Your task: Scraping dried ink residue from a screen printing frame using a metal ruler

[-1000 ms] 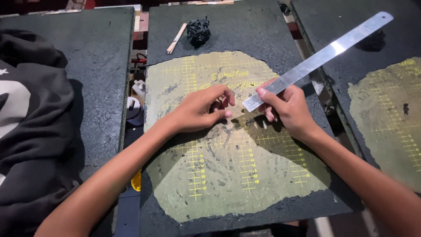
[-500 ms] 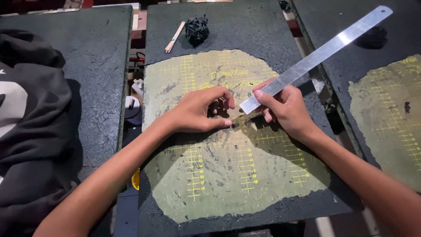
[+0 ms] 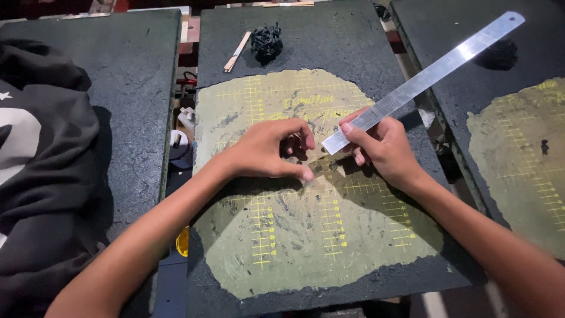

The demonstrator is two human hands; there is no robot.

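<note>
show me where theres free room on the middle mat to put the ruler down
Free: the near half of the mat, below both hands, and the strip between the black clump and the hands. Crowded: the centre, where left hand and right hand with ruler meet.

Small item under the curled fingers of the left hand (image 3: pixel 268 150): hidden, cannot identify. Black garment with white print (image 3: pixel 41 176) cut off at left edge. Second worn green cutting mat (image 3: pixel 524 159) cut off at right edge.
</note>
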